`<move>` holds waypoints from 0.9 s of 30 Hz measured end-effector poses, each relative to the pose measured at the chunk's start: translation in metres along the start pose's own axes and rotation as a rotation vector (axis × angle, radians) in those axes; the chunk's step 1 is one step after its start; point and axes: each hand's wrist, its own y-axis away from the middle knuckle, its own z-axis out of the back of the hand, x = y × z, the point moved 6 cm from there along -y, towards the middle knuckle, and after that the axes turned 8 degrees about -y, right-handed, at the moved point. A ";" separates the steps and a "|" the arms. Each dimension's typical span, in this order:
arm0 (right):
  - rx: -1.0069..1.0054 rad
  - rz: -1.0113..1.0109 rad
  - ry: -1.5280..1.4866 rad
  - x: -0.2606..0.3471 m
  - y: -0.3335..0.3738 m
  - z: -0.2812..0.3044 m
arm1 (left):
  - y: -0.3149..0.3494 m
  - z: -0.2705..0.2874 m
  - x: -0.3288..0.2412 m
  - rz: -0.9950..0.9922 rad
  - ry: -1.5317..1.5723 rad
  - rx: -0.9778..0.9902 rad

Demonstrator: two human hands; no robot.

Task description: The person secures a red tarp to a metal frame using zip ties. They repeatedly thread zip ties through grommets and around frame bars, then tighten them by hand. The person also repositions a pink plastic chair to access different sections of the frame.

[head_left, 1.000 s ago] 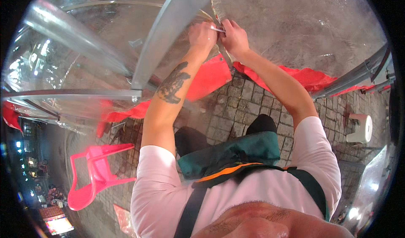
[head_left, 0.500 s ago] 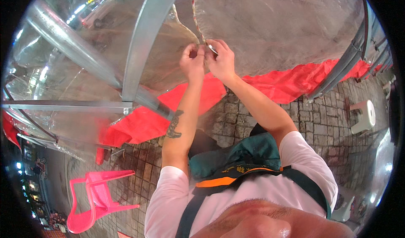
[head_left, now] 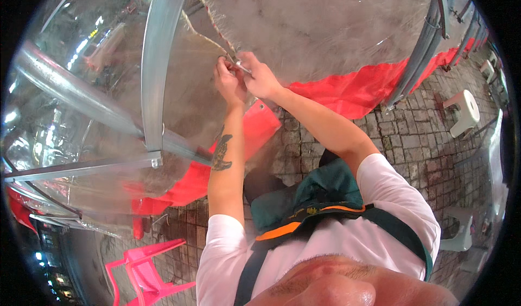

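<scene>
In front of the clear plastic sheet [head_left: 304, 29], both of my hands meet at the lower end of a twisted white rope [head_left: 213, 18] with red flecks. The rope's two strands come down from the upper left and join at my fingertips. My left hand [head_left: 230, 84] is closed, pinching the rope's end. Close against it, my right hand [head_left: 261, 79] is closed round a small shiny metal piece [head_left: 242, 67], whose kind I cannot make out. Fingers hide part of the rope's end.
Metal frame bars [head_left: 158, 61] stand to the left, with more poles [head_left: 420, 51] at the right. A red band [head_left: 347, 91] runs along the sheet's bottom. Below are paving bricks [head_left: 399, 143], a pink plastic chair [head_left: 144, 270] and a white stool [head_left: 464, 113].
The view has shifted, and my hands and the rope now appear further left. My right hand has turned, so the metal piece shows pointing towards the left fingers.
</scene>
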 end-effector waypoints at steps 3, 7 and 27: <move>-0.094 0.039 0.011 0.003 0.018 -0.003 | 0.009 0.006 -0.003 0.021 0.062 0.017; -0.257 0.121 0.005 0.006 0.031 0.012 | 0.007 0.015 -0.024 0.021 -0.195 0.016; -0.421 0.168 -0.543 0.054 0.075 0.143 | 0.006 0.010 -0.039 0.160 -0.094 -0.203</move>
